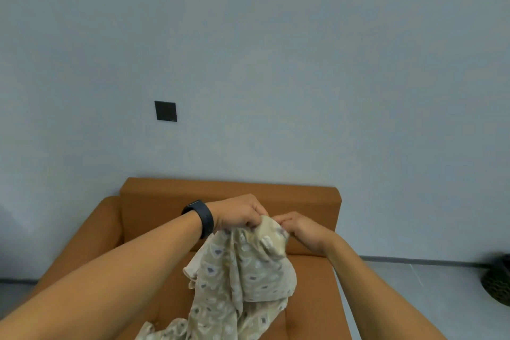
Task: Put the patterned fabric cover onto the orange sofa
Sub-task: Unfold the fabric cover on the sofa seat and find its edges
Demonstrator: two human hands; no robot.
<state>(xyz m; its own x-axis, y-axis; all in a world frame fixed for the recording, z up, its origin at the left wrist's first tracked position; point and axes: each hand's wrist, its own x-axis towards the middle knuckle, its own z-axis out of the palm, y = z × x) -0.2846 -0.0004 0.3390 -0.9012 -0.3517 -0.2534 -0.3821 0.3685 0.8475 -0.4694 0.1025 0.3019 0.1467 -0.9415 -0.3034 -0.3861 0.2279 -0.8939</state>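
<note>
Both hands are up over the orange sofa (154,218), and they are close together: the left hand (237,212), with a dark band (202,218) on its wrist, has its fingers curled into the top of the patterned fabric cover (242,279), and the right hand (300,228) pinches the same bunched edge just beside it. The cover hangs down from that grip in a crumpled, twisted column over the seat, its lower folds trailing out of view at the bottom, so none of it is spread yet. Here is the risk as I read it: with the hands this near each other on one gathered clump, it is hard to tell whether they hold a true edge or a random fold, and pulling apart on the wrong layers would likely leave the cloth twisted or skewed across the backrest. A loose pinch on the right could also let the edge slip and drop the whole bundle onto the seat. The trailing part may catch on the armrest. A dark woven basket (498,281) sits on the floor, well apart to the right.
</note>
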